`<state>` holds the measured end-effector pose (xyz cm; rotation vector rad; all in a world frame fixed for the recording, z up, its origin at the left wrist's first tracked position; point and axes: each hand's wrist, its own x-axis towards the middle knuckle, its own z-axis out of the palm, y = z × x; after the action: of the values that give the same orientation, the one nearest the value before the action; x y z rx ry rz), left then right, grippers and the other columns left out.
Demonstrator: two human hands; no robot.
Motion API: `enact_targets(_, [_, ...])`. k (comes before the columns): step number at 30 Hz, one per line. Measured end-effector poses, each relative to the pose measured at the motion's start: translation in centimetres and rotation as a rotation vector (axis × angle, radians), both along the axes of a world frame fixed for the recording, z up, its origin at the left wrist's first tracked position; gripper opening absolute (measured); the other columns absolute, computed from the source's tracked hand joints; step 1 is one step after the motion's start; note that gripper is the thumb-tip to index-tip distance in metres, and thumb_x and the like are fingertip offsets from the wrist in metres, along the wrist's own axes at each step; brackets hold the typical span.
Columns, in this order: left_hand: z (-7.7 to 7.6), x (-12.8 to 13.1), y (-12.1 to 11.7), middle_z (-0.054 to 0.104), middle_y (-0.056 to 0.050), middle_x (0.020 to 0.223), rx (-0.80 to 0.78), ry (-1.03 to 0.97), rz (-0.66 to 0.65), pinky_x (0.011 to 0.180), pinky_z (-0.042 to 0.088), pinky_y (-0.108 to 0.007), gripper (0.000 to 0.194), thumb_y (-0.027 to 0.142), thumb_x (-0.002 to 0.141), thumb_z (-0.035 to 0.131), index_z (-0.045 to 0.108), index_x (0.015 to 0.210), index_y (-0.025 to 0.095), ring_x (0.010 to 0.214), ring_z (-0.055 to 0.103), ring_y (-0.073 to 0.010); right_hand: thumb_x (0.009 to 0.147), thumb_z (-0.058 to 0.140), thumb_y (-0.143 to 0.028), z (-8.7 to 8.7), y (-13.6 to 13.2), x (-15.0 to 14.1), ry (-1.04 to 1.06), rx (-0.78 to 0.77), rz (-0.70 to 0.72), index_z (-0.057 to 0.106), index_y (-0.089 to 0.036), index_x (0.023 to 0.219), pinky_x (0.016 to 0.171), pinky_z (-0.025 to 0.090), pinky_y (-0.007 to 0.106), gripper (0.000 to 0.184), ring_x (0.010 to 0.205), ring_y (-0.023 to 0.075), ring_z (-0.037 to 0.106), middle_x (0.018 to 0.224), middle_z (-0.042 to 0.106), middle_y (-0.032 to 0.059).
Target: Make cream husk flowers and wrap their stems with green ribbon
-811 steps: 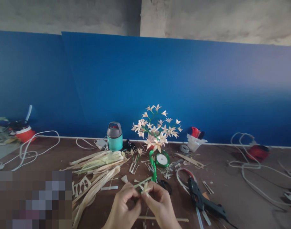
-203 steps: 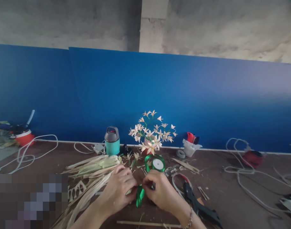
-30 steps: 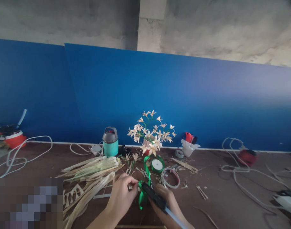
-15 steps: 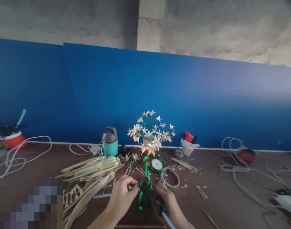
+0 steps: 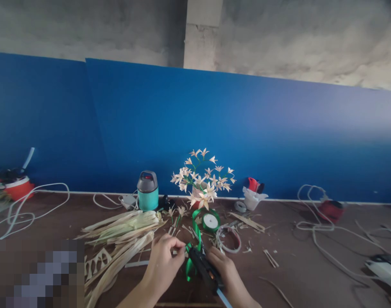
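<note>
My left hand [image 5: 165, 261] is closed in a pinch at the end of a green ribbon [image 5: 189, 269]; whatever else its fingertips hold is too small to tell. In my right hand [image 5: 226, 271] is a black hot glue gun [image 5: 205, 268], with a pale glue stick [image 5: 223, 298] coming out of its rear. The gun's nozzle meets the ribbon beside my left fingertips. A strand of the ribbon runs back to a green ribbon spool [image 5: 211, 221] with a white centre. Behind stands a pot of cream husk flowers [image 5: 202, 179] on green stems.
Dried corn husks [image 5: 128, 222] lie to the left, with a cut husk strip [image 5: 97, 263] near them. A roll of tape [image 5: 228, 238] is right of the spool. A teal canister [image 5: 148, 192], a white cup [image 5: 253, 197] and a red cable reel [image 5: 332, 210] stand along the blue board [image 5: 195, 119].
Earlier the glue gun lay on the table at right; now my right hand holds it against the ribbon. Over the last second the gun has tilted slightly, while my left hand has stayed nearly still.
</note>
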<state>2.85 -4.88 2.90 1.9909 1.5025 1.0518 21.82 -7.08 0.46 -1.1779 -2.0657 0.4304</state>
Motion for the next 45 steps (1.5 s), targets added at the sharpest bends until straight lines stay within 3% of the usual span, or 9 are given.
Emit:
enact_targets(11, [-0.2, -0.1, 0.0, 0.062, -0.001, 0.067, 0.008, -0.014, -0.014, 0.067, 0.041, -0.027, 0.018, 0.019, 0.073, 0.049, 0.063, 0.062, 0.019, 0.07, 0.058, -0.0176, 0.068, 0.051, -0.02, -0.6, 0.0, 0.1, 0.022, 0.002, -0.076, 0.048, -0.019, 0.063, 0.052, 0.035, 0.021, 0.006, 0.057, 0.0137, 0.049, 0.066, 0.052, 0.0012])
enact_targets(18, [-0.3, -0.3, 0.2, 0.063, -0.002, 0.067, 0.005, 0.008, -0.002, 0.073, 0.042, -0.032, 0.016, 0.019, 0.072, 0.051, 0.065, 0.063, 0.02, 0.071, 0.058, -0.0193, 0.075, 0.055, -0.034, 0.5, 1.2, 3.6, 0.26, 0.025, -0.483, 0.053, -0.017, 0.089, 0.056, 0.041, 0.024, 0.022, 0.062, 0.0179, 0.055, 0.068, 0.06, 0.0032])
enact_targets(24, [-0.2, -0.3, 0.3, 0.063, -0.001, 0.065, -0.005, -0.032, -0.017, 0.066, 0.043, -0.028, 0.018, 0.021, 0.072, 0.05, 0.064, 0.062, 0.019, 0.068, 0.059, -0.0179, 0.068, 0.05, -0.016, 1.0, 0.9, 9.5, -0.354, -0.141, -0.436, 0.051, -0.02, 0.072, 0.057, 0.037, 0.027, 0.005, 0.064, 0.0203, 0.057, 0.07, 0.062, 0.0038])
enact_targets(28, [-0.2, -0.2, 0.2, 0.062, -0.001, 0.065, -0.023, -0.084, -0.022, 0.065, 0.043, -0.028, 0.017, 0.023, 0.073, 0.051, 0.064, 0.062, 0.019, 0.066, 0.059, -0.0173, 0.06, 0.048, -0.008, -0.3, 0.2, 10.1, -0.558, -0.202, -0.465, 0.056, -0.019, 0.086, 0.07, 0.038, 0.034, 0.029, 0.082, 0.027, 0.06, 0.086, 0.064, 0.0091])
enact_targets(31, [-0.1, -0.1, 0.1, 0.062, -0.001, 0.065, -0.008, -0.105, -0.031, 0.066, 0.044, -0.027, 0.017, 0.021, 0.072, 0.051, 0.064, 0.061, 0.019, 0.066, 0.059, -0.0171, 0.051, 0.047, -0.001, 0.6, -0.2, 8.9, -0.615, -0.201, -0.503, 0.057, -0.019, 0.098, 0.08, 0.036, 0.042, 0.051, 0.096, 0.0312, 0.055, 0.1, 0.061, 0.012])
enact_targets(34, [0.3, -0.1, 0.0, 0.062, -0.001, 0.065, 0.03, -0.054, -0.046, 0.066, 0.043, -0.028, 0.017, 0.02, 0.072, 0.051, 0.063, 0.06, 0.019, 0.068, 0.058, -0.0176, 0.06, 0.047, -0.005, 3.2, 0.2, 6.5, -0.448, -0.095, -0.502, 0.059, -0.022, 0.099, 0.08, 0.037, 0.042, 0.045, 0.097, 0.0296, 0.053, 0.103, 0.06, 0.0101])
enact_targets(37, [0.8, -0.1, -0.2, 0.062, -0.002, 0.066, 0.105, 0.043, -0.089, 0.073, 0.041, -0.033, 0.015, 0.017, 0.072, 0.051, 0.063, 0.063, 0.02, 0.07, 0.057, -0.0183, 0.081, 0.042, -0.024, 5.3, 1.2, 3.2, -0.038, -0.119, -0.243, 0.063, -0.02, 0.088, 0.076, 0.042, 0.032, 0.022, 0.087, 0.0218, 0.057, 0.092, 0.063, 0.0076])
enact_targets(40, [1.4, -0.2, -0.4, 0.061, -0.002, 0.066, 0.197, 0.13, -0.149, 0.078, 0.038, -0.036, 0.015, 0.013, 0.071, 0.051, 0.062, 0.065, 0.021, 0.069, 0.056, -0.0177, 0.083, 0.045, -0.035, 5.5, 2.3, 0.2, 0.175, -0.283, -0.121, 0.064, -0.017, 0.079, 0.06, 0.042, 0.025, 0.026, 0.068, 0.0168, 0.056, 0.071, 0.063, 0.0029])
enact_targets(45, [2.0, -0.4, -0.5, 0.062, -0.001, 0.066, 0.277, 0.194, -0.203, 0.077, 0.037, -0.036, 0.015, 0.009, 0.07, 0.051, 0.06, 0.067, 0.021, 0.073, 0.056, -0.0182, 0.074, 0.056, -0.03, 4.5, 3.1, -1.4, 0.273, -0.489, -0.016, 0.065, -0.015, 0.071, 0.049, 0.034, 0.021, 0.018, 0.052, 0.0105, 0.047, 0.056, 0.058, -0.0021])
